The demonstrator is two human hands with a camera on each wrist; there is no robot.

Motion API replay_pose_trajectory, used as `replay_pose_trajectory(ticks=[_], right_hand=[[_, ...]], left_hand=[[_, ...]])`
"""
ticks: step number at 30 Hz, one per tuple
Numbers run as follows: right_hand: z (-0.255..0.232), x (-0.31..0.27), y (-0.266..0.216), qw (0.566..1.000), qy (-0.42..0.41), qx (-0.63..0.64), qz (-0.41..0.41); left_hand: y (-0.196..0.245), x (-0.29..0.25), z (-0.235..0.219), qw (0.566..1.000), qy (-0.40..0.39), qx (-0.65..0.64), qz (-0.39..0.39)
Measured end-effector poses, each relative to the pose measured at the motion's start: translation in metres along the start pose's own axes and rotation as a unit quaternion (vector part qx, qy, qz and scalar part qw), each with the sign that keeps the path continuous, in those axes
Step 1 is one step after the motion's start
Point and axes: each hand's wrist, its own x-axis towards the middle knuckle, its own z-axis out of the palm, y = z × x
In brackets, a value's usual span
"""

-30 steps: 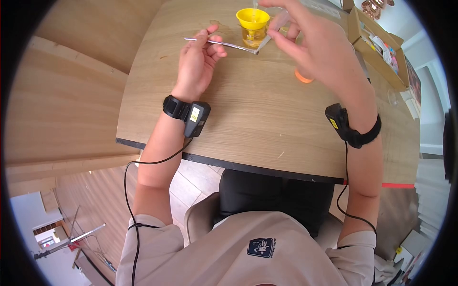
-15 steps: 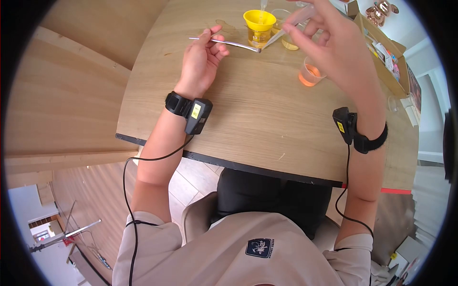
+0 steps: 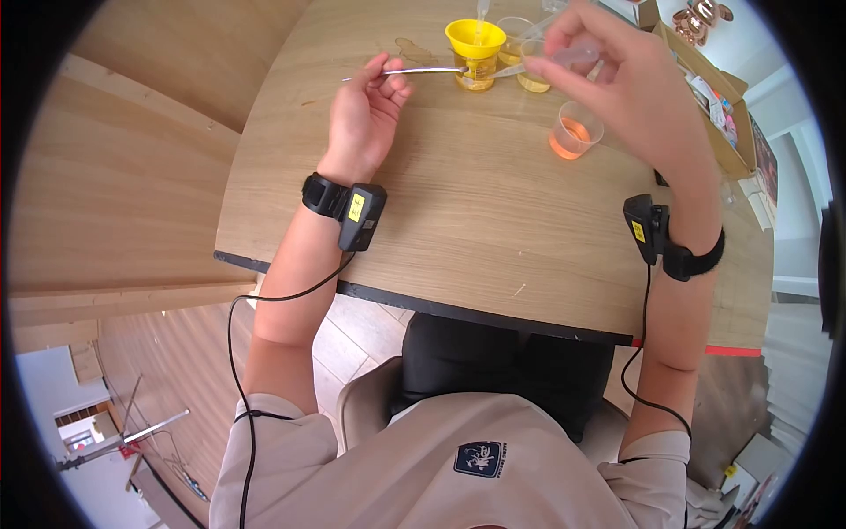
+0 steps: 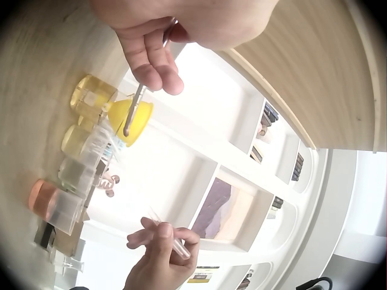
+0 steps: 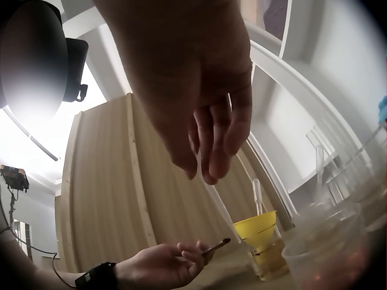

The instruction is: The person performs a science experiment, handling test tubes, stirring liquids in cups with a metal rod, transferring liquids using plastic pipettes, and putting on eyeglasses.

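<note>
In the head view, my left hand point(image 3: 366, 123) holds a thin metal rod point(image 3: 419, 70), pinched between thumb and fingers. Its darker, rounded tip point(image 5: 225, 242) points right, in front of a beaker point(image 3: 476, 84) of yellow liquid. A yellow funnel point(image 3: 476, 37) sits in the beaker's mouth, with a clear dropper point(image 3: 481, 12) standing in it. Another clear plastic dropper point(image 3: 575, 56) is pinched in my right hand point(image 3: 639, 97). That dropper slants down left, its narrow end close to the rod's tip. The left wrist view shows the rod point(image 4: 138, 99) overlapping the funnel.
Clear cups with pale yellow liquid point(image 3: 533, 84) stand right of the beaker. Nearer me is a cup of orange liquid point(image 3: 573, 141). A cardboard box point(image 3: 740, 154) of small items lies at the right; a wooden panel point(image 3: 132, 194) rises at the left.
The rod's tip has risen, so the rod lies more level. My right hand has shifted right with its dropper lying flatter, and the orange cup shows more fully.
</note>
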Motion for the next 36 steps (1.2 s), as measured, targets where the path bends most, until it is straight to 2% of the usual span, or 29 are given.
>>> replay_pose_trajectory(ticks=[2, 4, 5, 7, 8, 10, 11, 13, 16, 25, 36], right_hand=[[0.001, -0.001, 0.013, 0.999, -0.019, 0.045, 0.013], [0.005, -0.001, 0.022, 0.985, 0.010, 0.167, -0.041], [0.001, -0.002, 0.012, 0.985, 0.011, 0.168, -0.042], [-0.010, -0.007, -0.018, 1.000, -0.001, 0.000, 0.017], [-0.010, -0.006, -0.007, 1.000, 0.000, 0.000, 0.018], [-0.009, -0.002, 0.024, 0.995, -0.034, 0.069, -0.070], [-0.009, -0.003, 0.020, 0.995, -0.033, 0.069, -0.070], [-0.008, -0.005, 0.004, 1.000, -0.029, -0.006, 0.004], [-0.007, -0.005, -0.001, 0.998, -0.027, 0.050, 0.016], [-0.005, -0.004, -0.002, 0.997, -0.043, 0.063, -0.004], [-0.001, -0.004, -0.001, 0.997, -0.047, 0.055, 0.012]], left_hand=[[0.000, 0.001, 0.000, 1.000, -0.003, 0.001, -0.003], [0.000, 0.000, 0.001, 1.000, -0.002, -0.019, -0.010], [0.001, 0.001, 0.000, 1.000, -0.003, -0.018, -0.009], [0.001, 0.002, -0.001, 0.998, 0.003, -0.050, -0.030], [0.001, 0.002, -0.001, 0.998, 0.002, -0.049, -0.030], [0.002, 0.002, -0.002, 0.996, 0.006, -0.073, -0.042], [0.002, 0.002, -0.001, 0.996, 0.006, -0.073, -0.042], [0.002, 0.000, 0.003, 0.997, 0.022, -0.071, -0.037], [0.002, 0.001, -0.001, 0.995, 0.016, -0.084, -0.042], [0.003, -0.001, 0.002, 0.995, 0.023, -0.091, -0.040], [0.003, -0.002, 0.002, 0.996, 0.025, -0.081, -0.039]])
